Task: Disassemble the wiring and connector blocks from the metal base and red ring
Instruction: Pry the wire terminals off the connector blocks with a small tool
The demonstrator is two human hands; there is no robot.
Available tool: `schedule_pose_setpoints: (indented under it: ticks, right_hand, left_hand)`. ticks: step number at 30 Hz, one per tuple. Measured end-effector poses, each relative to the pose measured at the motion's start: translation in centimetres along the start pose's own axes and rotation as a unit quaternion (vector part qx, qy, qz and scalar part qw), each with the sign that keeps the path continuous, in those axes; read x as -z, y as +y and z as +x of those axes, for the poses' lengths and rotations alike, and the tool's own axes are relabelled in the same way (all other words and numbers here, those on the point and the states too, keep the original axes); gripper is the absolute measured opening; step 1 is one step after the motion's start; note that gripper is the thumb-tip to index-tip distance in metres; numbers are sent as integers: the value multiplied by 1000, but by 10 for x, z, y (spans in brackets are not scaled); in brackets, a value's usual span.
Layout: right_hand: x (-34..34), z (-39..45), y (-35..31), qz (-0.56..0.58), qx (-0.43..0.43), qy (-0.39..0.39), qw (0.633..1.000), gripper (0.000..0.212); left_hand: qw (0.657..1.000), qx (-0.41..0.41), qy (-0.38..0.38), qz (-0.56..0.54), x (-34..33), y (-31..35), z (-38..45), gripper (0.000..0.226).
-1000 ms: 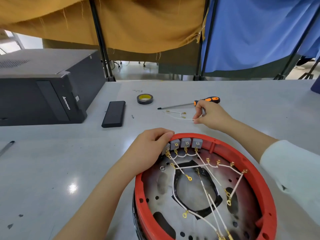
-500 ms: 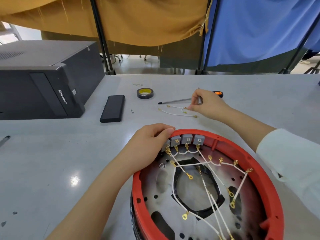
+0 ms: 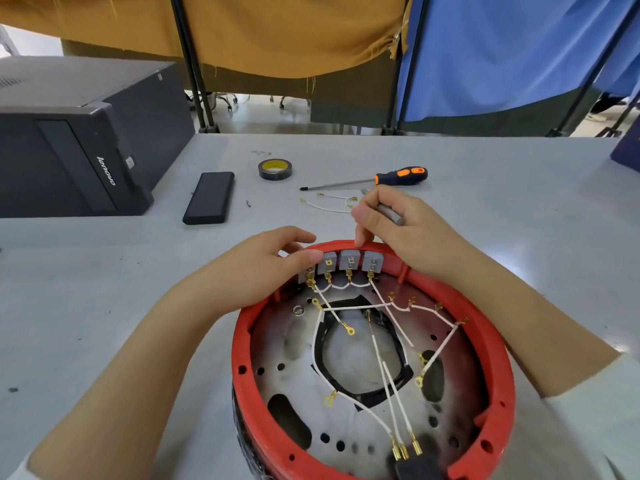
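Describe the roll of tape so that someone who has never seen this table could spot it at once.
Start from the black computer case at the table's far left. To its right lies a flat black slab, then the roll of tape. It is the only ring-shaped thing there, dark outside and yellow inside, left of the screwdriver.

Red ring [image 3: 491, 368]: near rim cut off by bottom edge; leftmost connector block [image 3: 306, 275] mostly hidden under left hand [image 3: 263, 271] thumb; grey tool [image 3: 389, 213] in right hand [image 3: 405, 230]: tip hidden behind fingers, type can't tell; small item [image 3: 248, 203] beside black case too small to ID.
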State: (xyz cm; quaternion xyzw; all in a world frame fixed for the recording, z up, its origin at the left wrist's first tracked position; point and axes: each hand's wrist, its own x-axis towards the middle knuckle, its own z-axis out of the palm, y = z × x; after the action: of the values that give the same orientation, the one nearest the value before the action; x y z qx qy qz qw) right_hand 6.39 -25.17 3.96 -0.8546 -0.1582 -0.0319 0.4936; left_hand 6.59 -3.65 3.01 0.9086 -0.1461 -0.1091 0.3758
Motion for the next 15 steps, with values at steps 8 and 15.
schedule_pose_setpoints:
  ticks: [8, 15]
  right_hand:
    - [-9, -8, -17, 19, 19, 16, 1000, 38]
    - [-16, 1, -35, 132, 42, -61, 989, 56]
  left_hand:
    - [993, -15, 114, 28, -1, -1, 0, 26]
    - [992, -42, 116, 4, -5, -2, 3, 24]
